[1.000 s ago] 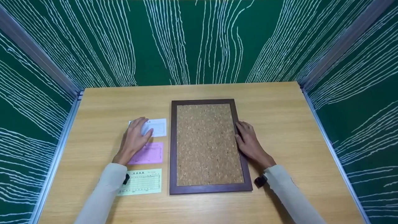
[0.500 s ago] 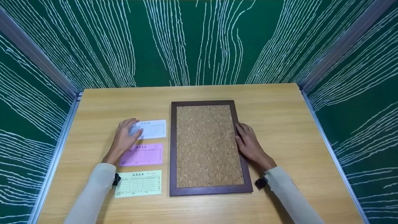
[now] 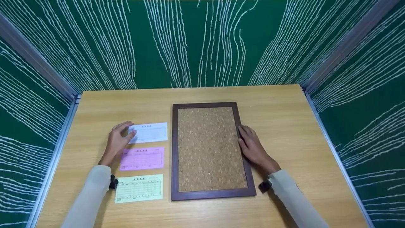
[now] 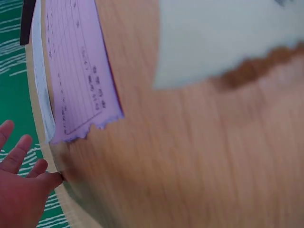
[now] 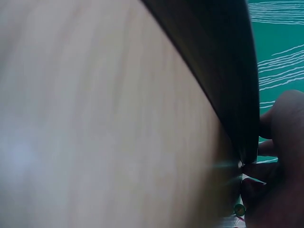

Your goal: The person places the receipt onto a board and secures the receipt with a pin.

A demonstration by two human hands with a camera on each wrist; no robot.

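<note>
My left hand [image 3: 118,138] is at the left end of a pale blue printed paper slip [image 3: 148,132], its fingertips over the upper left corner. In the left wrist view its fingers [image 4: 15,154] are extended and apart, close to the ends of the slips. Below lie a pink-purple slip [image 3: 142,158] and a light green slip [image 3: 139,188] in a column. My right hand [image 3: 253,145] rests against the right side of a cork board [image 3: 210,148] with a dark brown frame [image 3: 175,152]. In the right wrist view its fingertips meet the dark frame edge [image 5: 223,71].
The wooden table [image 3: 291,126] carries the board at its middle and the slips to the left. Green panels [image 3: 218,44] with wavy white lines stand along the back and both sides, joined by metal posts [image 3: 34,50].
My left hand has moved left across the pale blue slip to its left end, uncovering more of all three slips. My right hand stays at the board's right edge.
</note>
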